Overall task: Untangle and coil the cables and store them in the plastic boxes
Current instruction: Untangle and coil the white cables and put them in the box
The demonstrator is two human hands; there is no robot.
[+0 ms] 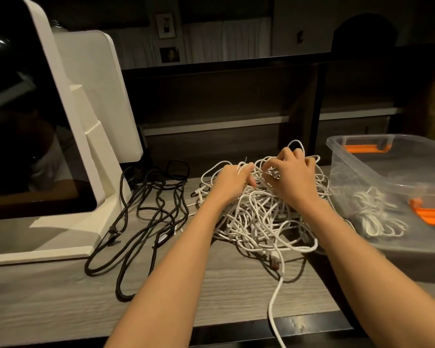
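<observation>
A tangled heap of white cables (259, 217) lies on the grey wooden table (211, 292), in the middle. My left hand (230, 183) grips strands at the heap's upper left. My right hand (293, 175) pinches strands at the top of the heap, just right of my left hand. One white cable trails off the front edge of the table. A clear plastic box (357, 169) with orange handles stands to the right, touching the heap. Inside it lies a coiled white cable (373, 217).
Loose black cables (146, 222) sprawl on the table left of the white heap. A large white machine with a dark glass front (60, 136) stands at the left. A dark shelf unit runs along behind the table.
</observation>
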